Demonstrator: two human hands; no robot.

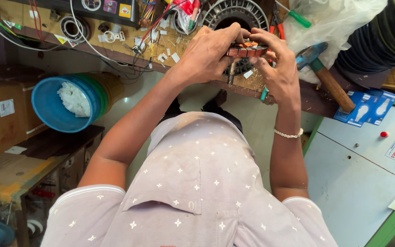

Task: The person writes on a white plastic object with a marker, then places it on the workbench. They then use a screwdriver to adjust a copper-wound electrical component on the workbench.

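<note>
Both my hands hold a small round motor stator (247, 49) with copper windings, raised above the workbench edge. My left hand (209, 52) grips its left side, fingers curled over the top. My right hand (277, 68) clasps the right side, thumb and fingers on the rim; a beaded bracelet sits on that wrist. A short metal shaft (232, 73) sticks down from the stator between my hands.
A wooden workbench (170, 50) carries wires, white scraps, a bearing ring (72, 26), a finned round metal housing (234, 13), a green-handled screwdriver (298, 17) and a hammer (328, 77). A blue tub (65, 107) of white bits lies at left. A grey machine panel (362, 160) stands at right.
</note>
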